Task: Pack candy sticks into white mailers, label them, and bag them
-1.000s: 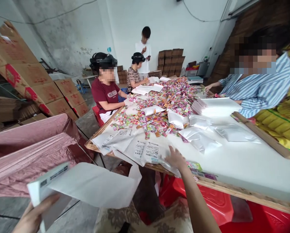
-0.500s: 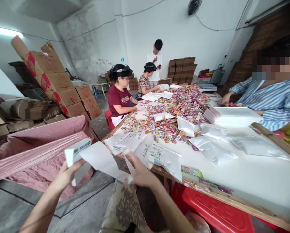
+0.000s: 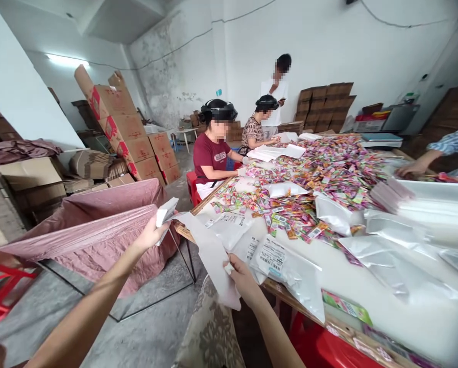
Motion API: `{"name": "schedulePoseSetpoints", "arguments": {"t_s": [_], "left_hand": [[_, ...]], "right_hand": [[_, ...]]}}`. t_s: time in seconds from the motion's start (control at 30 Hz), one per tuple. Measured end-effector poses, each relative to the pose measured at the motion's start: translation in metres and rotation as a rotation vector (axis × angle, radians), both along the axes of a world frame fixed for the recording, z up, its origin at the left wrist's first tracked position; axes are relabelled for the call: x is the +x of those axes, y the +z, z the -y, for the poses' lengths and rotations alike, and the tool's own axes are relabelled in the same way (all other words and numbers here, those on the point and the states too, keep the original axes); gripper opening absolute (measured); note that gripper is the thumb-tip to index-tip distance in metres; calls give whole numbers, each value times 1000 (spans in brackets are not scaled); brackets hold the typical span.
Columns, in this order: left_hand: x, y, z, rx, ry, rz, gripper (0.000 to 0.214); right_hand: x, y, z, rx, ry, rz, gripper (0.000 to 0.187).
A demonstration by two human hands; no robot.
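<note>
My left hand (image 3: 151, 233) is closed around a folded stack of white labels (image 3: 167, 210) above the rim of the pink-lined bin. From it a long white paper strip (image 3: 208, 246) runs down to my right hand (image 3: 244, 278), which pinches it between thumb and fingers. Some small white bit shows at the right fingertips; I cannot make out what it is. The strip's loose end hangs below that hand. Just beyond, on the table (image 3: 324, 255), lie a filled white bag (image 3: 303, 273) with a printed label and another labelled bag (image 3: 229, 227).
Small colourful packets (image 3: 290, 204) cover the table's middle, with unlabelled white bags (image 3: 397, 266) at the right. The pink-lined bin (image 3: 110, 245) stands left, before stacked cartons (image 3: 127, 138). Co-workers (image 3: 215, 158) sit along the far side; a striped sleeve (image 3: 453, 145) shows right. A red stool (image 3: 328, 347) is below.
The view has turned left, so the scene sits further right. My right fingers, stretched out and blurred before, have closed on the strip, which hangs lower and longer between my hands.
</note>
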State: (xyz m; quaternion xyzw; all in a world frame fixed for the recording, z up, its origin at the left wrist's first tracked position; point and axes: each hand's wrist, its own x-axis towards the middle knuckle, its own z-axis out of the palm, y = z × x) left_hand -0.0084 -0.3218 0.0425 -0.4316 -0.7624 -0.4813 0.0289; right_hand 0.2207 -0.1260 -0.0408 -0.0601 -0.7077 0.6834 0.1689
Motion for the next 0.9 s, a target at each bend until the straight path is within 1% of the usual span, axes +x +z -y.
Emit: {"name": "schedulePoseSetpoints", "arguments": {"t_s": [0.03,0.1,0.17,0.2,0.23,0.33,0.4,0.47,0.53,0.63,0.77,0.83,0.87,0.9], "left_hand": [[1,0,4,-60,-9,-110,47],[8,1,12,-171,-35,-292,54],[16,4,17,-258,-62,-404,60],[20,6,18,-289,-73,-438,62],[24,7,19,-310,-79,-461,63],[25,7,23,-332,-66,-502,61],[21,2,28,-343,-39,-508,62],[15,-4,32,-340,-26,-508,64],[11,-9,35,-317,-29,-511,66],[13,-11,36,-308,-57,-531,63],[15,-10,40,-327,-94,-571,56],[12,-13,46,-320,-89,-589,54],[10,-15,50,-317,-78,-586,53],[7,-17,53,-309,-59,-571,52]], "right_hand": [[-1,2,0,-38,18,26,30],[-6,5,3,-164,108,51,38],[-16,5,8,-267,209,38,44],[-22,5,12,-294,222,29,43],[-27,5,15,-302,204,18,39],[-33,6,20,-278,67,-18,25],[-29,9,18,-268,11,-55,21],[-21,11,13,-218,-56,-97,19],[-13,12,9,-88,-175,-143,19],[-7,12,8,131,-336,-194,23],[-1,21,8,308,-422,-231,25],[11,29,-2,336,-552,-250,25],[22,32,-10,307,-644,-257,25],[35,34,-19,240,-732,-260,24]]}}
